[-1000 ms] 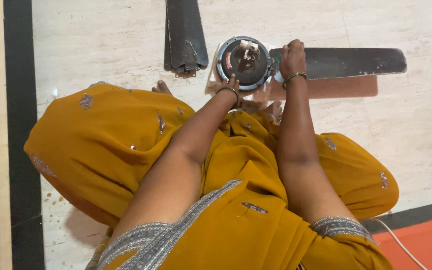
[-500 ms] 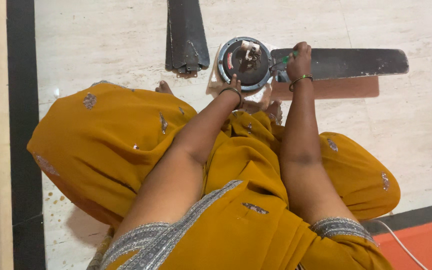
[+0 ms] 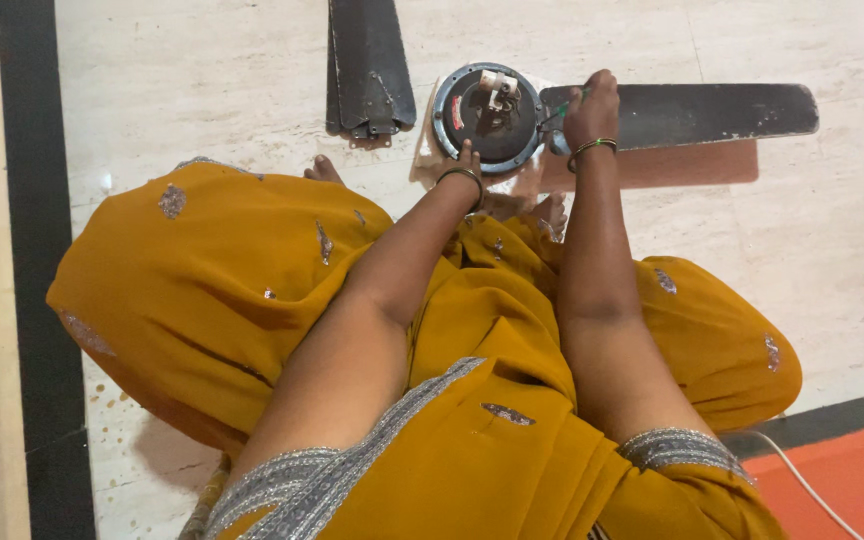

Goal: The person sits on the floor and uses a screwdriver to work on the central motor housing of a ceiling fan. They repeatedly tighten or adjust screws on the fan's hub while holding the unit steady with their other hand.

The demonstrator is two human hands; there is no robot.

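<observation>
A round dark ceiling-fan motor [image 3: 489, 115] lies on the marble floor in front of my crossed legs. My left hand [image 3: 468, 160] rests on its near rim, steadying it. My right hand [image 3: 589, 108] is closed around a green-handled screwdriver [image 3: 558, 110] whose tip points at the spot where a long dark fan blade [image 3: 712, 112] joins the motor. The blade stretches out to the right. Both wrists wear bangles.
Loose dark fan blades [image 3: 365, 65] lie stacked on the floor to the upper left of the motor. A white cloth or paper [image 3: 426, 150] sits under the motor. A black floor border [image 3: 37, 300] runs down the left; an orange mat [image 3: 842, 480] and a white cable [image 3: 802, 480] are at lower right.
My right hand has shifted slightly on the blade joint, turning the screwdriver. The left hand stays on the motor's rim.
</observation>
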